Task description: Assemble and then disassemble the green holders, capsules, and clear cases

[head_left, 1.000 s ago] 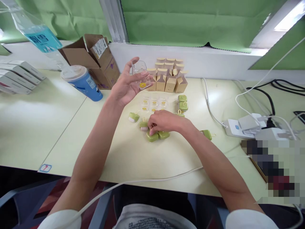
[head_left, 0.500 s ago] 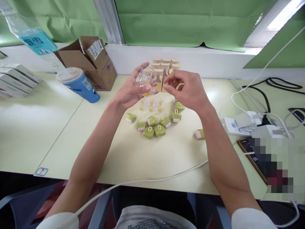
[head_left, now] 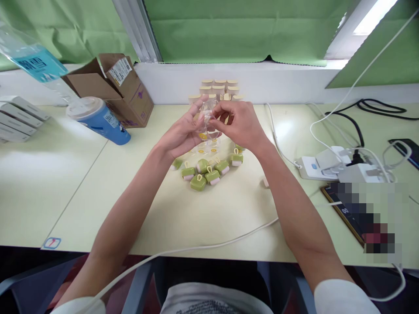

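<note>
Left hand (head_left: 183, 131): grips clear case (head_left: 206, 111) | Right hand (head_left: 244, 124): fingertips at clear case, pinch uncertain | Green trinkets (head_left: 198, 182): clustered on table (head_left: 203, 218) nearby

Forearms (head_left: 129, 196) extend forward, left hand (head_left: 183, 133) half-curled palm inward, right hand (head_left: 240, 124) close beside it, fingers bent

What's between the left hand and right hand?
A clear plastic container, in the head view. The left hand holds it; the right hand has its fingertips at it, though their grip isn't clear.
</note>
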The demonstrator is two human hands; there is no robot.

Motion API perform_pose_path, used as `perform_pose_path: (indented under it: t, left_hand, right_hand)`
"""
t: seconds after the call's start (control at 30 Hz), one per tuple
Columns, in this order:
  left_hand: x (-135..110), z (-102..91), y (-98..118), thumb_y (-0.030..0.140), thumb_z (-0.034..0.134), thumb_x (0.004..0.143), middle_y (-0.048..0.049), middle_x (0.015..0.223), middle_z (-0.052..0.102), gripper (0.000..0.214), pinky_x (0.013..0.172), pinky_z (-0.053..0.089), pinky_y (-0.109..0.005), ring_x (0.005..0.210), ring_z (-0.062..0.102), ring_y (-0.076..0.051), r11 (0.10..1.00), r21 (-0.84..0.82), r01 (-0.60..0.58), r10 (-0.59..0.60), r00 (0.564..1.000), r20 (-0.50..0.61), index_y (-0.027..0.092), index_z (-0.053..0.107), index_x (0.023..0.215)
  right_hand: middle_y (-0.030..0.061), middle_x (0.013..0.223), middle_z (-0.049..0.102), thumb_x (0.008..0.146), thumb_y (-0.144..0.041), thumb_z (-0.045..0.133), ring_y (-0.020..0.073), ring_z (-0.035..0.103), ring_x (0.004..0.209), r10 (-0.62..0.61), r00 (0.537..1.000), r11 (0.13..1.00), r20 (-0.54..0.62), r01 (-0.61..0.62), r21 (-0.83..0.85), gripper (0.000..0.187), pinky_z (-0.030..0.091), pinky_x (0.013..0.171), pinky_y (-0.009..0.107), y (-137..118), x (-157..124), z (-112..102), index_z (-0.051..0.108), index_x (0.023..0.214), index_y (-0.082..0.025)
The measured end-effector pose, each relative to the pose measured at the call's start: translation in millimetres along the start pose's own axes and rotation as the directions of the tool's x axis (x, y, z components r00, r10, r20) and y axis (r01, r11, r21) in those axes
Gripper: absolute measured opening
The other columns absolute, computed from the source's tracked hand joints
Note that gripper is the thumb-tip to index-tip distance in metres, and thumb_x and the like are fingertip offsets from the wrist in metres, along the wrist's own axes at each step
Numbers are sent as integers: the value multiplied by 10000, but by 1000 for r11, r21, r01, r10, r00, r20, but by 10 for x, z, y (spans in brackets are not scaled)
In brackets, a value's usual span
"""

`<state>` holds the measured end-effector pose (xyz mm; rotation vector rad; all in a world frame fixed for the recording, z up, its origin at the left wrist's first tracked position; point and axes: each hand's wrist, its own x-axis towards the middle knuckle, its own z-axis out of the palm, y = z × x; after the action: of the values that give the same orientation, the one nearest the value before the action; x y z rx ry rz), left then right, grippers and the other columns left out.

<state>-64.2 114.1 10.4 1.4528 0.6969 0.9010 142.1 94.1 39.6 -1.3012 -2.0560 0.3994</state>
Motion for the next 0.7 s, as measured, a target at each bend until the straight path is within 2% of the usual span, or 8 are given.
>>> perform_pose_path:
  t: [0.1, 0.2, 0.3, 0.37, 0.43, 0.5, 0.6, 0.7]
  left_hand:
    - [58, -11, -71, 680, 674, 1067, -65, 1430, 723, 732, 1124, 651, -607, 1455, 698, -349, 994, 104, -16, 22, 998, -57, 430, 436, 1712]
    - [129, -188, -164, 530, 692, 1081, -70, 1448, 692, 653, 1129, 638, -539, 1430, 688, -309, 914, 405, -16, 97, 979, -180, 417, 485, 1690]
    - [147, -483, -231, 324, 764, 973, -113, 1439, 678, 485, 1150, 612, -517, 1364, 675, -317, 671, 739, 50, 150, 968, -202, 305, 726, 1456]
    - [124, -658, -260, 269, 762, 931, -120, 1354, 703, 379, 1180, 586, -543, 1317, 678, -329, 507, 857, 93, 102, 981, -167, 264, 803, 1307]
    - [93, -770, -294, 264, 768, 919, -121, 1337, 700, 382, 1215, 558, -549, 1339, 666, -338, 412, 903, 121, 45, 987, -153, 265, 816, 1297]
    - [71, -818, -338, 272, 790, 913, -140, 1424, 661, 449, 1233, 542, -531, 1382, 650, -341, 367, 917, 158, 1, 985, -170, 271, 801, 1362]
    - [74, -834, -409, 291, 830, 891, -150, 1450, 645, 553, 1218, 546, -498, 1319, 692, -333, 356, 910, 212, -94, 977, -191, 261, 770, 1439]
    - [109, -844, -464, 315, 835, 873, -111, 1288, 720, 473, 1153, 580, -474, 1175, 738, -320, 364, 909, 205, -148, 976, -161, 256, 815, 1342]
  right_hand:
    - [53, 1029, 851, 1080, -427, 702, 257, 758, 927, -22, 1000, 999, -18, 21, -29, 162, 642, 920, 437, 12, 5, -61, 773, 1041, -287]
    - [60, 1066, 858, 1073, -318, 670, 271, 761, 933, -45, 999, 988, -12, 42, -151, 134, 608, 1003, 460, 133, 33, -172, 788, 1033, -270]
    - [93, 1083, 854, 1057, -254, 648, 313, 757, 968, -6, 997, 943, 79, 32, -331, 157, 578, 987, 488, 367, 91, -183, 793, 999, -248]
    - [112, 1041, 840, 1062, -259, 640, 327, 749, 978, 34, 989, 911, 145, 29, -411, 191, 575, 933, 483, 534, 137, -87, 789, 944, -234]
    - [117, 947, 804, 1076, -310, 652, 328, 737, 979, 44, 982, 895, 186, 44, -443, 240, 578, 881, 461, 674, 178, 56, 778, 892, -222]
    - [103, 843, 738, 1067, -351, 704, 311, 718, 962, 33, 981, 899, 192, 55, -434, 276, 577, 858, 436, 779, 205, 192, 743, 831, -214]
    - [75, 741, 628, 1018, -339, 812, 277, 676, 931, 36, 990, 917, 139, 23, -398, 380, 567, 888, 425, 891, 220, 319, 622, 712, -215]
    - [54, 678, 540, 1007, -336, 846, 259, 648, 938, 11, 998, 936, 69, 14, -351, 502, 555, 941, 423, 982, 217, 395, 517, 645, -223]
